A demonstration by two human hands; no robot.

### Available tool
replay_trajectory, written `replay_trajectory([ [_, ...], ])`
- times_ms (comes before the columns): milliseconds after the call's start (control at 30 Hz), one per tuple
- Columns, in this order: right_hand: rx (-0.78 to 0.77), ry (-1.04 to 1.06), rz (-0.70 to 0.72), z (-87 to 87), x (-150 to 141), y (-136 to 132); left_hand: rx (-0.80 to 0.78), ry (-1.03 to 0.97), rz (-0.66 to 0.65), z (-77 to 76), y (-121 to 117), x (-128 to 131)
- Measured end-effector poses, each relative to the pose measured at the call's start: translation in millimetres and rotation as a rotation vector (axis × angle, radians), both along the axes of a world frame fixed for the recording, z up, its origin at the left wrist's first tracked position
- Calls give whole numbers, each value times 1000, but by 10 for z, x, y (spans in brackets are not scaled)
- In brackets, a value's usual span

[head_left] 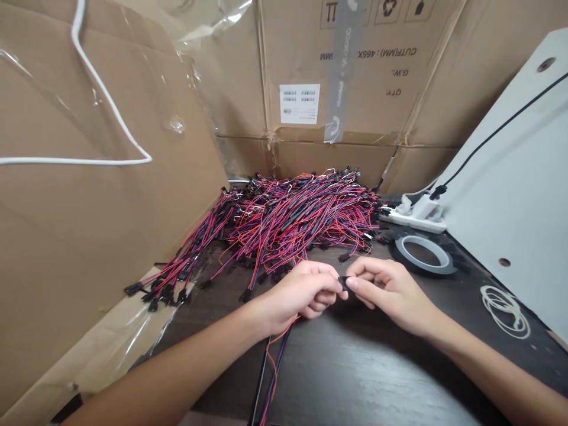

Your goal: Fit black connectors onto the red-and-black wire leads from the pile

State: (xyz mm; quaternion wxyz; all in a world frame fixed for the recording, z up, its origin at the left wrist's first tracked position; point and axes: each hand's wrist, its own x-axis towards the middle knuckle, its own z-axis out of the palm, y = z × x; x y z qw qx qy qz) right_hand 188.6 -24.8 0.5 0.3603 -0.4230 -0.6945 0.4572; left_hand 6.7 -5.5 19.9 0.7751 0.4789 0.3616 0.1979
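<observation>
My left hand (302,291) is closed around a thin bundle of red, blue and black wires (276,355) that trails down toward me over the dark table (355,367). My right hand (386,287) pinches a small black piece (343,282) between thumb and forefinger, and it touches the left hand's fingertips. I cannot tell whether the black piece is a connector or tape. Just beyond both hands lies a big heap of red, blue and black wire leads with black connectors (302,216).
A roll of dark tape (422,253) lies right of the heap, a white power strip (415,214) behind it. A coil of white wire (506,310) rests at the right. Cardboard boxes (89,225) wall in the left and back, a white panel (519,177) the right.
</observation>
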Motion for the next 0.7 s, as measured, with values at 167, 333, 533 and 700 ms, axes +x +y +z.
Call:
replay_trajectory([
  [167, -27, -11, -33, -3, -24, -5, 36, 54, 62, -13, -6, 34],
  [333, -15, -2, -5, -32, -11, -7, 57, 78, 69, -43, 8, 21],
  [533, 71, -9, 46, -10, 8, -12, 60, 63, 57, -51, 11, 4],
  [700, 282, -142, 46, 10, 8, -17, 43, 56, 50, -68, 23, 5],
])
